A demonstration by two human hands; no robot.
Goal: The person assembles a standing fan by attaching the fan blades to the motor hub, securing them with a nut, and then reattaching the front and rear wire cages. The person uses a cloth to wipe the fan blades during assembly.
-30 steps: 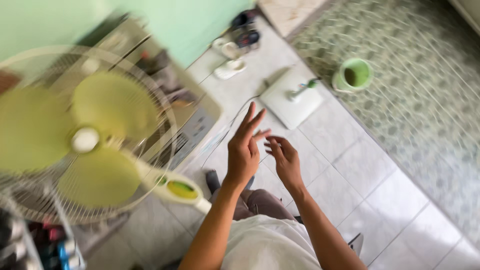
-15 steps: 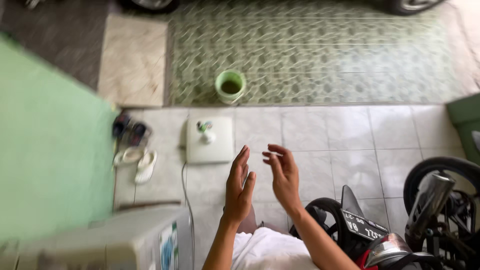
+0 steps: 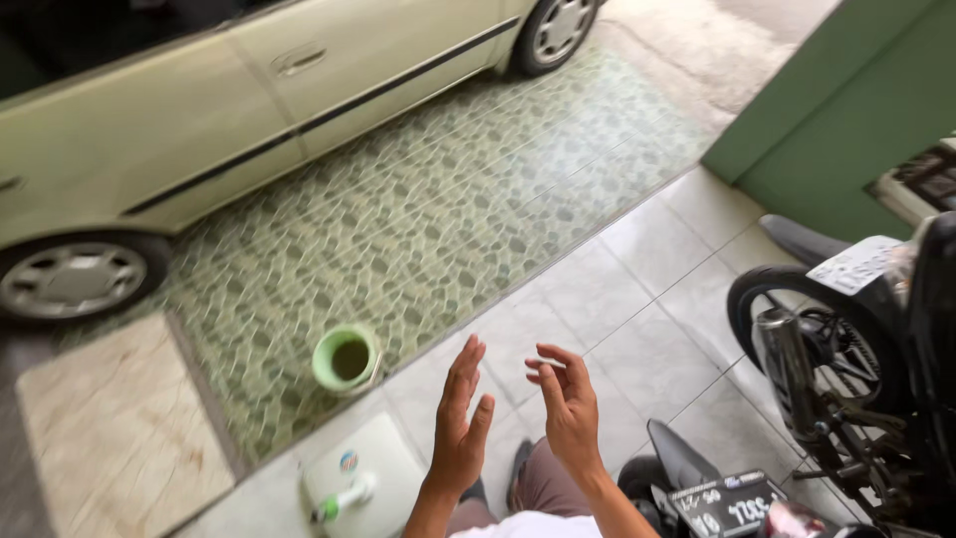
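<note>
My left hand (image 3: pixel 460 428) and my right hand (image 3: pixel 568 403) are raised in front of me, palms facing each other a short way apart, fingers spread, with nothing in either. Below them are my knees and white shirt. On the floor to the left of my left hand lies a white square board (image 3: pixel 383 460) with a small white bottle with a green cap (image 3: pixel 345 498) on it. A green cup (image 3: pixel 346 359) stands on the floor beyond the board.
A pale car (image 3: pixel 199 110) is parked along the far side of the green pebble-pattern floor. A motorcycle (image 3: pixel 846 369) stands at the right, its rear wheel close to my right side. A green wall (image 3: pixel 856 110) rises at the upper right.
The view has swung right: the fan and sandals have left the frame, and the car and motorcycle have come in. My hands stay raised and apart, holding nothing.
</note>
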